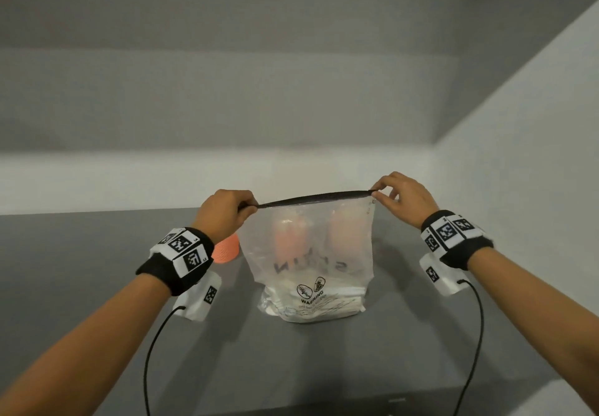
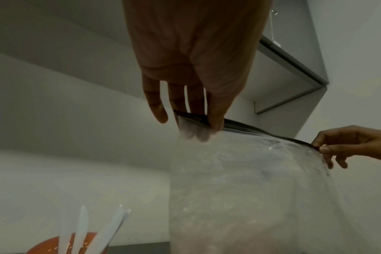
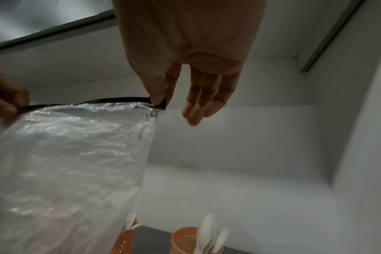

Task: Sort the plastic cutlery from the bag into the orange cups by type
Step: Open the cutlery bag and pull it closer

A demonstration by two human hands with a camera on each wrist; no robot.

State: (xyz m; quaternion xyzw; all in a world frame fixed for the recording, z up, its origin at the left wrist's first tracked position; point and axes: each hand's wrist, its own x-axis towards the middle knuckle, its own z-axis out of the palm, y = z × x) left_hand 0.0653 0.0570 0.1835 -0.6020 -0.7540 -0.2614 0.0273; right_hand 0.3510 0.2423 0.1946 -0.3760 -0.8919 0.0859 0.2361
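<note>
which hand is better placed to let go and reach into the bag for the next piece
Probably right: the right hand only pinches the bag strip's corner, other fingers free; the left hand has a fuller grip on its end.

walls (image 1: 227, 97) – pale grey, bare | table (image 1: 81, 269) – dark grey, matte

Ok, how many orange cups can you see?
3 orange cups: one left of the bag, two behind it, blurred through the plastic. More may be hidden.

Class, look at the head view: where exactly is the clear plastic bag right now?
The plastic bag stands mid-table, stretched by its black top strip between the left hand and right hand, just before the orange cups.
</note>
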